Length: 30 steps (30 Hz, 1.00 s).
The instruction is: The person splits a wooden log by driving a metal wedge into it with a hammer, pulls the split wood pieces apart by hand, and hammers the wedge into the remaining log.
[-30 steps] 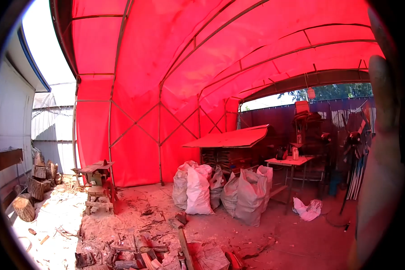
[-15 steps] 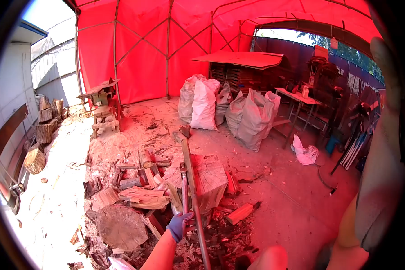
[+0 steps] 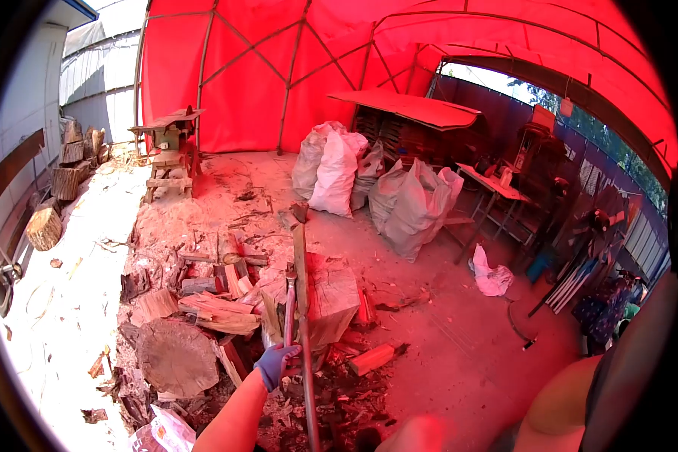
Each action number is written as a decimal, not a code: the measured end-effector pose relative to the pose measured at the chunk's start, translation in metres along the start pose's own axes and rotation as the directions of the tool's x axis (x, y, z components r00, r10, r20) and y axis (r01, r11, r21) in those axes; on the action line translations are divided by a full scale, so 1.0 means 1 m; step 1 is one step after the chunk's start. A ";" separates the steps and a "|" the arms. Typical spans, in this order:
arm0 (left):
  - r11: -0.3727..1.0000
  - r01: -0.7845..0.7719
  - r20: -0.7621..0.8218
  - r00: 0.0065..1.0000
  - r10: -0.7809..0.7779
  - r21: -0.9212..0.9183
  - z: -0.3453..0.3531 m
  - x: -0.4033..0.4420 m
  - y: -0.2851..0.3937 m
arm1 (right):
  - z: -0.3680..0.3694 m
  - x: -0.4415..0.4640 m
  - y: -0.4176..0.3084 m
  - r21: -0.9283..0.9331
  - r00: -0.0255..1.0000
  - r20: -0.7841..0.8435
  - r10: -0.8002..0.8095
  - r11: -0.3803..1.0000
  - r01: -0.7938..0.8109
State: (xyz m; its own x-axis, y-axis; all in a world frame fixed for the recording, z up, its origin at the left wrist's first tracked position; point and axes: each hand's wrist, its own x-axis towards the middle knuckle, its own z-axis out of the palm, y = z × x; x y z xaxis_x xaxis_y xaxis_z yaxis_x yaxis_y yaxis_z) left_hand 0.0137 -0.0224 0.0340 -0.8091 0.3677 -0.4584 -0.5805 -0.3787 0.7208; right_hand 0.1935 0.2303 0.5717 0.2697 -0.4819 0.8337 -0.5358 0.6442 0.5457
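Gripping a slim, reddish-shafted tool [image 3: 289, 313], apparently by its lower end, the gloved left hand [image 3: 276, 366] has its fingers closed; the right hand is out of view. The tool stands just left of a long bar [image 3: 300, 264], near a squared wooden block [image 3: 331, 297]; whether the fingers also touch the bar is hard to tell. The work looks partway: split pieces [image 3: 220, 313] lie loosely heaped left of the block, while a thick round log [image 3: 177, 358] and more logs [image 3: 65, 182] by the left wall appear unsplit. Chips and bark litter the bare ground [image 3: 444, 346], sunlit on the left and red-tinted elsewhere. A red canopy [image 3: 248, 98] on a metal frame covers the space. Beneath it, filled sacks [image 3: 335, 175] stand in a group, a table [image 3: 497, 184] carries a bottle, and a crumpled white bag [image 3: 491, 275] lies on the ground.
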 end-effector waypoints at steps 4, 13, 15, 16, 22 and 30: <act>1.000 -0.016 -0.041 0.999 0.017 0.026 -0.002 0.002 0.000 | 0.001 -0.022 -0.027 0.048 1.000 -0.020 -0.016 0.999 0.017; 0.999 -0.021 -0.054 0.998 0.023 0.040 -0.005 0.008 -0.003 | 0.006 -0.033 -0.051 0.118 0.989 -0.119 -0.084 0.988 0.098; 0.999 -0.024 -0.053 0.998 0.026 0.036 -0.003 0.006 -0.003 | 0.008 -0.034 -0.059 0.151 0.981 -0.170 -0.097 0.981 0.123; 0.998 -0.027 -0.046 0.999 0.029 0.054 -0.005 0.006 -0.003 | 0.012 -0.036 -0.061 0.170 0.975 -0.199 -0.097 0.977 0.132; 0.994 -0.063 -0.106 0.992 0.073 0.089 -0.007 0.013 -0.005 | 0.042 -0.112 -0.099 0.308 0.976 -0.145 0.162 0.945 -0.111; 0.937 -0.225 -0.098 0.961 0.258 0.267 0.011 0.001 0.007 | 0.140 -0.432 -0.333 -0.320 -0.395 0.841 0.370 -0.248 -0.914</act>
State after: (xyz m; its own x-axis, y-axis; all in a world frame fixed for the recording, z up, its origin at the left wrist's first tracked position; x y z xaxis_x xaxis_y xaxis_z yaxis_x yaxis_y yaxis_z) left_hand 0.0100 -0.0155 0.0443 -0.9365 0.1722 -0.3053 -0.3379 -0.2112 0.9172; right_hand 0.1433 0.1401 0.0177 -0.9776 -0.0710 -0.1981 0.1423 0.4705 -0.8708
